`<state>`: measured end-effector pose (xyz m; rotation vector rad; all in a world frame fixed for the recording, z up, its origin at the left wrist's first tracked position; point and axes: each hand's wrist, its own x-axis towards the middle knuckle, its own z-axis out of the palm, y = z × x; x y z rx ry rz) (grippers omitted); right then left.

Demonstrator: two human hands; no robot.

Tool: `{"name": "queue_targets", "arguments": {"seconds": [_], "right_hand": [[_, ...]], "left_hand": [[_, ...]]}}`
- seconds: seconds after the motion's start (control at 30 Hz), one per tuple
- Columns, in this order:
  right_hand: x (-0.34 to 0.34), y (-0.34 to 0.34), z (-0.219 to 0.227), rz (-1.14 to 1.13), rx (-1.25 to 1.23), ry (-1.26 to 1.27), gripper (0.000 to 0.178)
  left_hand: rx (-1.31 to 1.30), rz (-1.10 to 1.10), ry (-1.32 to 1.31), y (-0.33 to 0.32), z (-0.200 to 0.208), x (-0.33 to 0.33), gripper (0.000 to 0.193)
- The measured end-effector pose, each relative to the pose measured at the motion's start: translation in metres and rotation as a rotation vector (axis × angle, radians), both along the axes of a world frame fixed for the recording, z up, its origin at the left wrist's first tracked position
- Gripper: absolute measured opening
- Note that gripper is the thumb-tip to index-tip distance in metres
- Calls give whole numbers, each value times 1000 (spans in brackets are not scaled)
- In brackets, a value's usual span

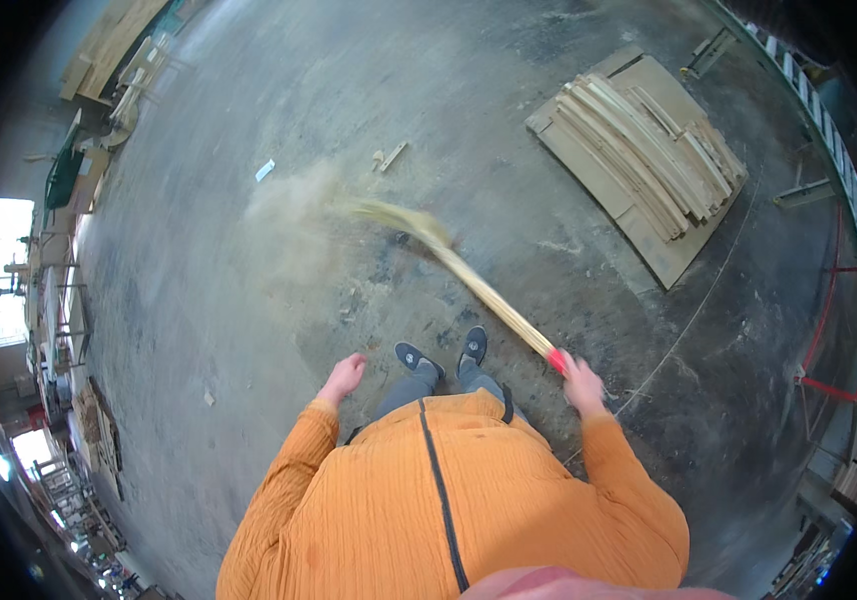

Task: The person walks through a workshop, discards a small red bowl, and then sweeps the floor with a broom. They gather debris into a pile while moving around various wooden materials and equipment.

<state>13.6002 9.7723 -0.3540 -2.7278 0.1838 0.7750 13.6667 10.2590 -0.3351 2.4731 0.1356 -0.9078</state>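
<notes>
My right hand is closed around the red-capped end of a broom with a pale straw-coloured handle. The handle slants away to the left, and the broom head is smeared by motion low over the concrete floor. A pale haze of dust hangs to the left of the bristles. My left hand is curled in the air left of my feet, apart from the broom, with nothing showing in it. Beyond the broom head lie a small wood scrap and a white slip.
To the far right, a stack of wooden strips rests on a flat board. A ladder and a red metal frame stand along the right edge. Workbenches and equipment line the left side. Debris specks the grey floor.
</notes>
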Motion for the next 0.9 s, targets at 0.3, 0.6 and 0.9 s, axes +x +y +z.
{"name": "queue_targets", "arguments": {"seconds": [0.3, 0.6, 0.9], "right_hand": [[-169, -78, 13, -952, -232, 133, 51], [51, -41, -77, -1368, 233, 98, 24], [347, 216, -58, -196, 495, 108, 40]], "left_hand": [[-145, -206, -20, -63, 5, 101, 28], [68, -383, 151, 3, 21, 141, 30], [61, -267, 78, 42, 29, 294, 30]]}}
